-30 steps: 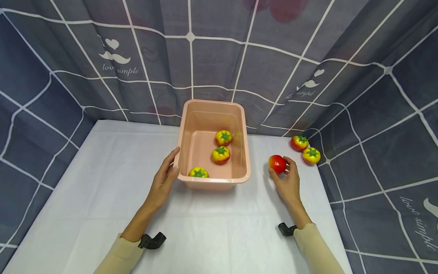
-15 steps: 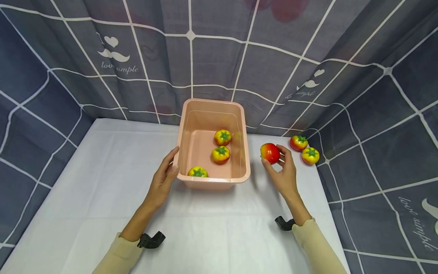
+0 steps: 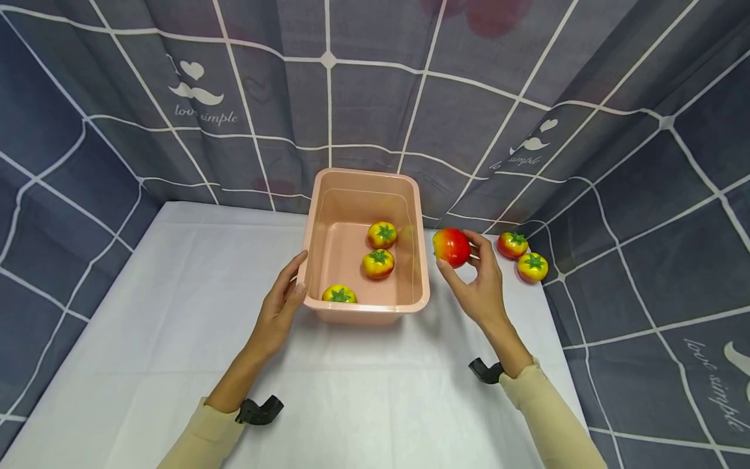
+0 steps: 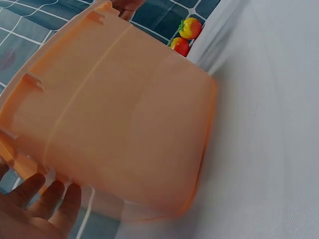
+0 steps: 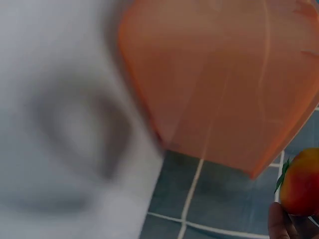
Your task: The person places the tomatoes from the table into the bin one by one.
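Observation:
My right hand (image 3: 477,277) pinches a red-and-yellow toy tomato (image 3: 452,247) in the air just right of the pink plastic tub (image 3: 419,260). The same tomato (image 5: 300,181) shows at the right wrist view's lower right, beside the tub's wall (image 5: 224,74). My left hand (image 3: 281,303) rests with straight fingers against the tub's near left corner; its fingers (image 4: 45,201) lie on the tub's outer wall (image 4: 119,119). Three yellow-red tomatoes (image 3: 377,264) lie inside the tub.
Two more tomatoes (image 3: 523,255) lie on the white table (image 3: 176,312) at its far right edge, also seen as two tomatoes (image 4: 185,36) in the left wrist view. A grey checked curtain (image 3: 644,195) closes off the back and both sides.
My right hand has lifted the tomato off the table and carried it up and left, close to the tub's right rim. The left hand has stayed on the tub.

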Motion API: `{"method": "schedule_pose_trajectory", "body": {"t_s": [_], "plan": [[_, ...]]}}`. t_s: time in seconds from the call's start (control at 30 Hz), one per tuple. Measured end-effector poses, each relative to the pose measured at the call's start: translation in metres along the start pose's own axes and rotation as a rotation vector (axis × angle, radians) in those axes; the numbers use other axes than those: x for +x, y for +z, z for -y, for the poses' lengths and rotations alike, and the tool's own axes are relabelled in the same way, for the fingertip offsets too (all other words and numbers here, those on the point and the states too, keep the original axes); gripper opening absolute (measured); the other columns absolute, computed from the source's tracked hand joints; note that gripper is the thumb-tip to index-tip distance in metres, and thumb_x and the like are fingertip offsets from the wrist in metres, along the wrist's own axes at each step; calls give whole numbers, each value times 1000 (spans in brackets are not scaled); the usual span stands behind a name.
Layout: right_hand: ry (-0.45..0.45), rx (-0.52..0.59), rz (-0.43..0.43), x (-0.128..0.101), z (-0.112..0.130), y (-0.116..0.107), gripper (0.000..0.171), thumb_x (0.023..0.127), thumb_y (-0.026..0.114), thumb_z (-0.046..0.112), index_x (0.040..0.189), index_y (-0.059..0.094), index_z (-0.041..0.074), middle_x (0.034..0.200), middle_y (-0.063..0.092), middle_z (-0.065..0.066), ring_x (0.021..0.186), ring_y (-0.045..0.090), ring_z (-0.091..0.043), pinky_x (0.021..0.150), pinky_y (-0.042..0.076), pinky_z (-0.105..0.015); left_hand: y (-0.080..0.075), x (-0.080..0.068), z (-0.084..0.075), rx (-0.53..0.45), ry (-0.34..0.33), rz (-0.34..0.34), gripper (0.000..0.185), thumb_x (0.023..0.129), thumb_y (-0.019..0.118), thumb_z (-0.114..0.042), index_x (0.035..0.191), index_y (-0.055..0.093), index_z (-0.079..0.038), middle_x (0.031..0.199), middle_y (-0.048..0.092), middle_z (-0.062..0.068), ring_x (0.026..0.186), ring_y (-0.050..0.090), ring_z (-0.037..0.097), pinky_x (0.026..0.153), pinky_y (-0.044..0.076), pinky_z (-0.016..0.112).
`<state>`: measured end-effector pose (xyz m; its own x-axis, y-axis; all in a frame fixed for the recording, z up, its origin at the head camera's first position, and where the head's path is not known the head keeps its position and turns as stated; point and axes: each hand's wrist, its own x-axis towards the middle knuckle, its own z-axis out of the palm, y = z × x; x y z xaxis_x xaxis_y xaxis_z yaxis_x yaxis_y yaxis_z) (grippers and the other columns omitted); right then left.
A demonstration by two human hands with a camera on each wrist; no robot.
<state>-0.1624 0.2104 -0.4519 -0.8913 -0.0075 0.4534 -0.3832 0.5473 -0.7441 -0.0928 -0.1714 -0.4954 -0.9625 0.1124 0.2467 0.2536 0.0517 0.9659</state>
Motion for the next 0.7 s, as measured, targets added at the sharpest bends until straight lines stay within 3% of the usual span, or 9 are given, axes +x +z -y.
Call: {"method": "schedule_pose_trajectory", "body": {"t_s": [0.17, 0.23, 0.33, 0.4, 0.47, 0.57, 0.7], "plan": [[-64, 21, 16, 9, 12, 4, 75, 90, 88, 19, 154, 51, 8, 148, 61, -10, 126, 64, -26, 105, 49, -8, 0, 0, 0, -5, 4, -2, 59, 116, 42, -12, 171, 32, -29, 178, 29, 1, 158, 38, 47, 115, 44, 12], [-71, 21, 27, 11, 17, 6, 74, 90, 88, 19, 154, 52, 9, 148, 61, -10, 126, 64, -26, 105, 48, -8, 0, 0, 0, -2, 8, -1, 59, 116, 42, -11, 171, 31, -28, 178, 29, 2, 158, 42, 38, 115, 45, 12], [-72, 2, 49, 14, 22, 8, 76, 90, 88, 20, 155, 51, 9, 149, 61, -9, 126, 64, -25, 106, 50, -12, 0, 0, 1, -2, 14, 0, 59, 116, 41, -10, 171, 31, -28, 178, 29, 3, 157, 42, 38, 116, 44, 12], [-77, -13, 65, 16, 26, 9, 77, 89, 89, 21, 155, 50, 10, 149, 60, -9, 127, 64, -25, 108, 53, -21, 0, 1, 1, -5, 15, 3, 59, 116, 41, -10, 171, 31, -28, 178, 29, 3, 157, 42, 39, 116, 44, 12], [-89, -32, 87, 18, 29, 11, 79, 89, 89, 23, 156, 48, 10, 150, 60, -9, 129, 63, -25, 109, 57, -33, -1, 1, 1, -11, 14, 7, 59, 116, 41, -11, 171, 31, -28, 178, 29, 4, 157, 37, 51, 117, 44, 12], [-104, -56, 127, 23, 34, 15, 79, 90, 88, 25, 156, 48, 12, 151, 59, -9, 130, 63, -26, 109, 58, -49, -1, 1, 2, -14, 17, 11, 58, 116, 40, -11, 171, 31, -26, 178, 28, 6, 157, 37, 50, 117, 44, 13], [-123, -71, 188, 29, 40, 20, 77, 91, 87, 30, 155, 48, 14, 150, 58, -9, 130, 62, -26, 108, 58, -53, -2, 1, 3, -10, 9, 8, 58, 116, 41, -11, 171, 31, -27, 178, 29, 6, 157, 41, 41, 116, 46, 15]]}}
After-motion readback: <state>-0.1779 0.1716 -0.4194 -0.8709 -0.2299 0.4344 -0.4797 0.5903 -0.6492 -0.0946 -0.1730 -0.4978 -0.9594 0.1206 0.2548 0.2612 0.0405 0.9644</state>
